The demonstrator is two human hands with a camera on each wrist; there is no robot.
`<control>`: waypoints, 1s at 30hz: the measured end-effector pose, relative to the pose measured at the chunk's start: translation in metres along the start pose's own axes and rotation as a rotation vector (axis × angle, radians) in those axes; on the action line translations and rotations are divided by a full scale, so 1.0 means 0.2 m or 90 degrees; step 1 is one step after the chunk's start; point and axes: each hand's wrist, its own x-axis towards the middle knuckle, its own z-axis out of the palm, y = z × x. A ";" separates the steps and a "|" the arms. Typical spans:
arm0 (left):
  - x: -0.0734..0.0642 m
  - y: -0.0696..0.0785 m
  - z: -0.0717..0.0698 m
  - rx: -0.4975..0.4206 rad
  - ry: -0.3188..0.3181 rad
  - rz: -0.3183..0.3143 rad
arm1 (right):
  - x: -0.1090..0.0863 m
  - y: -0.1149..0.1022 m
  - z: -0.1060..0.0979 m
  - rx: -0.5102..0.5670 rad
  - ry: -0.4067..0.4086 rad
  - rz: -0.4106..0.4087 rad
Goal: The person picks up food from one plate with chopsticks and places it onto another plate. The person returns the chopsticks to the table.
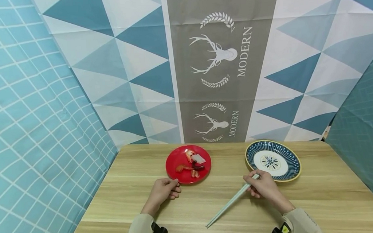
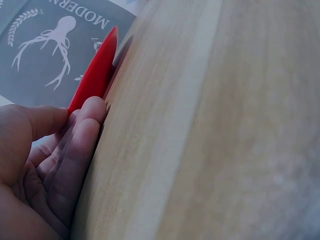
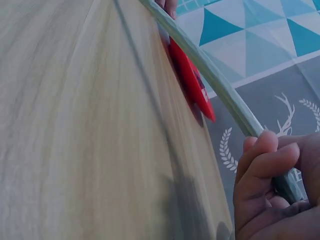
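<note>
My left hand (image 1: 164, 190) pinches the near-left rim of a red plate (image 1: 175, 158), thumb at the edge and fingers below it, as the left wrist view (image 2: 95, 75) of the plate also shows. Several small food-like pieces lie on the plate, among them a whitish piece (image 1: 198, 159), an orange-brown piece (image 1: 181, 167) and a dark curved one (image 1: 198, 166). Pale green chopsticks (image 1: 229, 203) are gripped near their upper end by my right hand (image 1: 263, 186). Their tips lie close together, pointing down toward the table's near side.
A blue-and-white patterned dish (image 1: 290, 159) with a yellowish rim stands just beyond my right hand. Both rest on a wooden table (image 1: 137, 164). Patterned cloth (image 1: 208, 56) hangs behind the table, and blue gridded cloth (image 1: 26, 125) bounds the left side.
</note>
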 end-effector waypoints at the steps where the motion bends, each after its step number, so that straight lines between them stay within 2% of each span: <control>1: 0.00 -0.01 0.00 0.001 0.001 0.000 | 0.00 0.00 0.00 -0.008 0.002 0.000; 9: -0.02 0.03 0.00 -0.001 -0.001 0.000 | 0.03 0.02 -0.04 -0.085 -0.014 -0.033; 12: -0.01 0.02 0.00 -0.002 -0.003 -0.001 | 0.04 0.02 -0.04 -0.109 -0.030 -0.042; 18: 0.02 -0.03 -0.01 -0.008 -0.009 -0.002 | 0.05 0.00 -0.03 -0.126 -0.052 -0.061; 30: 0.03 -0.04 -0.02 -0.011 -0.022 -0.003 | 0.11 -0.01 0.03 -0.164 -0.074 -0.065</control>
